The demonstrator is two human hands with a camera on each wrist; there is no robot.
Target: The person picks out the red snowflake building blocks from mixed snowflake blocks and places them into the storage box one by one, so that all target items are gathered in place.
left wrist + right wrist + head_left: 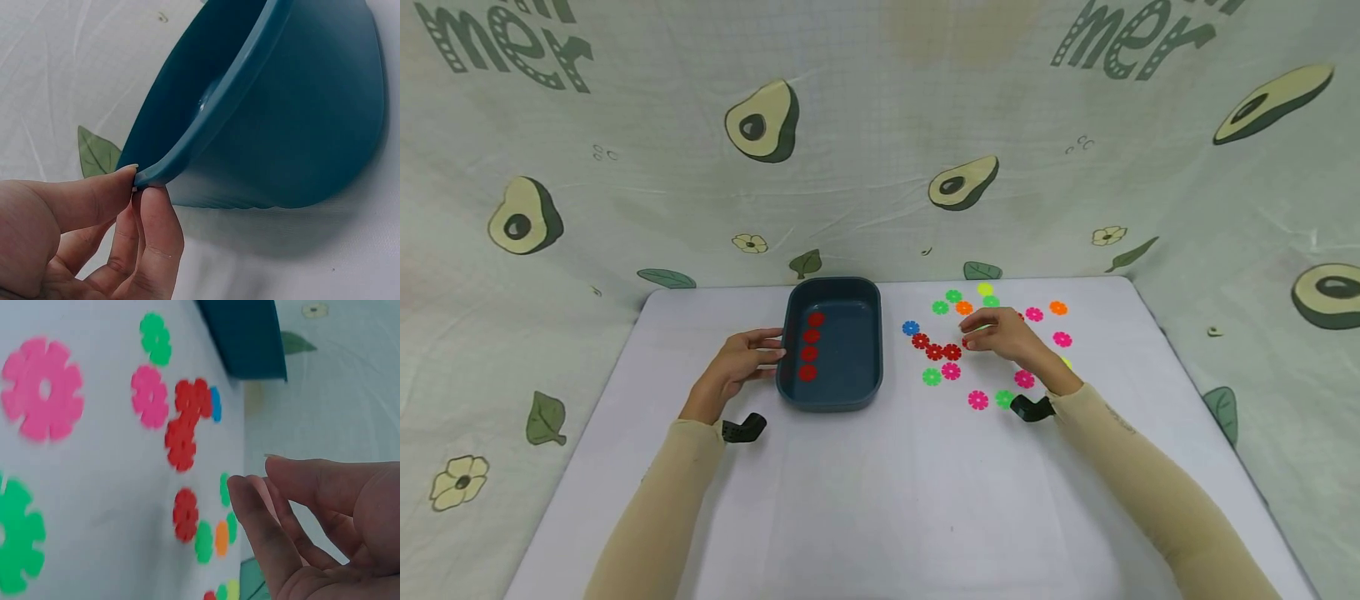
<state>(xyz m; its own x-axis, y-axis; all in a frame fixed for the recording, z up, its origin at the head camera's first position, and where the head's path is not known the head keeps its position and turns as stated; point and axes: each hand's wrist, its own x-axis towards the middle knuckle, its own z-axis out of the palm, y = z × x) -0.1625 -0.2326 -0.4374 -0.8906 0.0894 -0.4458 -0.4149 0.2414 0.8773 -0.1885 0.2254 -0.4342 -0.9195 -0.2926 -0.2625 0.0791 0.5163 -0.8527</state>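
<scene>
A dark blue rectangular tray (850, 354) stands at the back middle of the table, with several red discs (808, 353) along its left side. My left hand (739, 364) pinches the tray's left rim between thumb and fingers, seen closely in the left wrist view. My right hand (1003, 333) hovers over scattered notched, flower-shaped plastic discs. In the right wrist view its thumb and forefinger are slightly parted with nothing between them. Nearest to those fingertips lies a single red disc (185, 514); other red discs (935, 352) lie touching each other, close to a blue disc (911, 328).
Pink discs (978, 400), green discs (932, 377), orange discs (1058, 308) and a yellow disc (985, 289) are spread over the right part of the white table (880, 500). A patterned cloth (865, 200) hangs behind the table.
</scene>
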